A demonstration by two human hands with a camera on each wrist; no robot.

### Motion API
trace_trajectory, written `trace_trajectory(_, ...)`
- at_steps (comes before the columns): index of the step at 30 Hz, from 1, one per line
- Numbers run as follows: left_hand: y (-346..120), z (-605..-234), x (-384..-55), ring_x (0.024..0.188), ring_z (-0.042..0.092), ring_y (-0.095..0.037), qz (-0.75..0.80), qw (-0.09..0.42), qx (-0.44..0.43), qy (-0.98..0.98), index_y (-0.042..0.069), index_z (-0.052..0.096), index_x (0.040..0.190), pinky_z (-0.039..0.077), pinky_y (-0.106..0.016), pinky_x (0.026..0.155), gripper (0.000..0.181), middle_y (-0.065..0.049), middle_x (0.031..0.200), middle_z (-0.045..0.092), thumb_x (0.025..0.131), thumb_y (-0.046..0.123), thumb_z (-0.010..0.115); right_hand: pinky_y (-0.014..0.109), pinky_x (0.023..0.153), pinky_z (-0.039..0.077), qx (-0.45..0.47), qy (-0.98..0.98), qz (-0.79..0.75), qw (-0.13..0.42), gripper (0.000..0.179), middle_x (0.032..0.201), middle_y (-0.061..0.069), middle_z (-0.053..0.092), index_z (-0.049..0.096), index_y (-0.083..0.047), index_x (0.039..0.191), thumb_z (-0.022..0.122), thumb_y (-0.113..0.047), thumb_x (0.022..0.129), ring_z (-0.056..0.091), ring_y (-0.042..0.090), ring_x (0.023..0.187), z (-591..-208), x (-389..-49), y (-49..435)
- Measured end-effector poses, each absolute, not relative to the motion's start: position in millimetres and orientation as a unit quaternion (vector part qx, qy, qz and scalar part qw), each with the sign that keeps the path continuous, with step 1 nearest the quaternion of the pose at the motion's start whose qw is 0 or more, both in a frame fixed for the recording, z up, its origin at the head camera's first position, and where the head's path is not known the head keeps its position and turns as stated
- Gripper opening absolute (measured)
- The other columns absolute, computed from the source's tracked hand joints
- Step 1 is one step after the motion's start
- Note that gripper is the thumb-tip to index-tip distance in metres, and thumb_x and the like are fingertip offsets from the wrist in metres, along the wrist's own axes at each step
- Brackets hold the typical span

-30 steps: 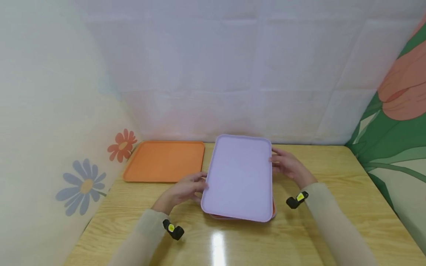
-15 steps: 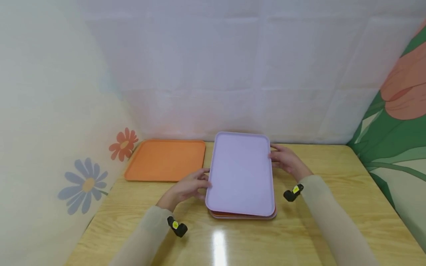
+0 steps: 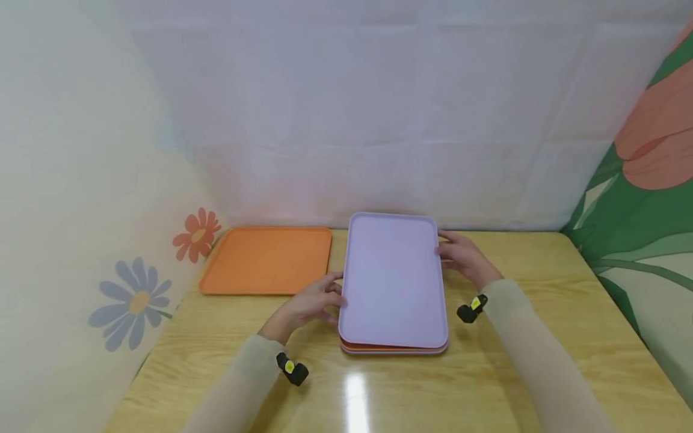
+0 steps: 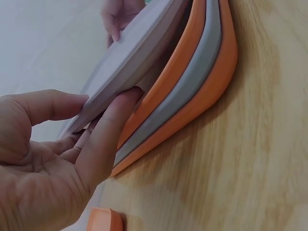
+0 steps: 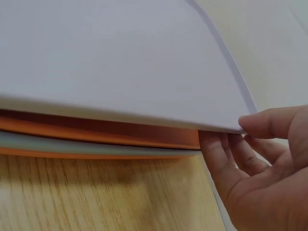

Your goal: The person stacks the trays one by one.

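Observation:
A lilac rectangular tray (image 3: 394, 279) lies tilted over a stack of trays, its rim raised off the one beneath. My left hand (image 3: 314, 304) pinches its left edge, thumb on top and fingers underneath, as the left wrist view shows. On the opposite edge my right hand (image 5: 264, 159) grips the rim near the far corner. Below, the left wrist view shows an orange tray (image 4: 175, 65), then a greyish tray (image 4: 202, 57) and another orange tray (image 4: 224, 67) against the wooden table.
A separate orange tray (image 3: 267, 261) lies flat at the back left of the wooden table (image 3: 541, 337). A white cloth (image 3: 335, 120) hangs behind the table's far edge. Flower-patterned panels (image 3: 639, 240) flank both sides.
The lilac tray has moved slightly away and to the right at its near end, lining up more closely with the stack. Both hands moved along with it, keeping their hold.

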State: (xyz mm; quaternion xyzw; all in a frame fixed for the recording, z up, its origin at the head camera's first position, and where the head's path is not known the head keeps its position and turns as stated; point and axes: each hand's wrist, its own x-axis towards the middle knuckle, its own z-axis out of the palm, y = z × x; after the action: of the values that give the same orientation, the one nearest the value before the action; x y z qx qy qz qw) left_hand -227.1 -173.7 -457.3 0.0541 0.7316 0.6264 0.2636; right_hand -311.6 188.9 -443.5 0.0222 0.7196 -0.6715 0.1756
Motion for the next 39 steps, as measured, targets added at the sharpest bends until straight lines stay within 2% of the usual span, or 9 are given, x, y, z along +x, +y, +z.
trace_trajectory(6, -170, -453, -222, 0.091, 0.065, -0.027, 0.6, 0.246, 0.071, 0.758, -0.001, 0.029, 0.155, 0.063, -0.042, 0.068, 0.075, -0.024, 0.121, 0.053, 0.089, -0.001, 0.065, 0.038, 0.096, 0.055, 0.024, 0.732, -0.658, 0.176, 0.068, 0.143, 0.025, 0.049, 0.025, -0.006, 0.16, 0.052, 0.001, 0.099, 0.061, 0.017, 0.101, -443, -311, 186)
trace_trajectory(15, -168, -449, -219, 0.083, 0.064, -0.027, 0.569, 0.237, 0.075, 0.784, -0.008, 0.031, 0.152, 0.063, -0.041, 0.066, 0.073, -0.023, 0.114, 0.051, 0.086, -0.008, 0.063, 0.045, 0.101, 0.052, 0.017, 0.749, -0.637, 0.18, 0.063, 0.14, 0.024, 0.052, 0.031, -0.008, 0.159, 0.051, 0.001, 0.1, 0.06, 0.026, 0.11, -450, -313, 182)
trace_trajectory(19, -165, -447, -218, 0.079, 0.065, -0.028, 0.537, 0.233, 0.087, 0.806, -0.008, 0.038, 0.149, 0.063, -0.04, 0.063, 0.068, -0.022, 0.109, 0.053, 0.085, -0.009, 0.062, 0.046, 0.101, 0.053, 0.008, 0.759, -0.628, 0.172, 0.064, 0.138, 0.027, 0.052, 0.032, -0.004, 0.157, 0.053, 0.004, 0.098, 0.062, 0.024, 0.106, -455, -314, 180)
trace_trajectory(22, -164, -446, -216, 0.08, 0.065, -0.028, 0.512, 0.23, 0.092, 0.823, -0.006, 0.04, 0.149, 0.063, -0.039, 0.062, 0.067, -0.023, 0.108, 0.055, 0.086, -0.008, 0.062, 0.043, 0.097, 0.055, 0.002, 0.765, -0.622, 0.164, 0.064, 0.134, 0.028, 0.054, 0.034, 0.0, 0.156, 0.055, 0.007, 0.095, 0.063, 0.02, 0.099, -459, -315, 178)
trace_trajectory(31, -161, -447, -214, 0.091, 0.066, -0.029, 0.488, 0.228, 0.078, 0.839, -0.003, 0.033, 0.155, 0.063, -0.04, 0.062, 0.074, -0.025, 0.118, 0.057, 0.088, -0.007, 0.065, 0.035, 0.09, 0.058, -0.008, 0.808, -0.573, 0.14, 0.06, 0.122, 0.028, 0.057, 0.037, 0.011, 0.15, 0.058, 0.007, 0.094, 0.064, 0.014, 0.088, -461, -311, 177)
trace_trajectory(35, -161, -449, -214, 0.094, 0.066, -0.029, 0.483, 0.224, 0.068, 0.844, -0.004, 0.031, 0.155, 0.063, -0.04, 0.064, 0.076, -0.026, 0.123, 0.055, 0.089, -0.005, 0.067, 0.035, 0.09, 0.058, -0.001, 0.807, -0.573, 0.143, 0.059, 0.122, 0.028, 0.056, 0.037, 0.012, 0.148, 0.059, 0.007, 0.094, 0.064, 0.018, 0.091, -464, -310, 176)
trace_trajectory(39, -162, -449, -214, 0.098, 0.066, -0.031, 0.482, 0.221, 0.066, 0.845, -0.006, 0.029, 0.155, 0.063, -0.041, 0.066, 0.076, -0.026, 0.126, 0.054, 0.089, -0.002, 0.067, 0.038, 0.094, 0.056, 0.016, 0.82, -0.552, 0.153, 0.059, 0.132, 0.03, 0.055, 0.038, 0.01, 0.149, 0.06, 0.003, 0.095, 0.063, 0.026, 0.103, -465, -309, 176)
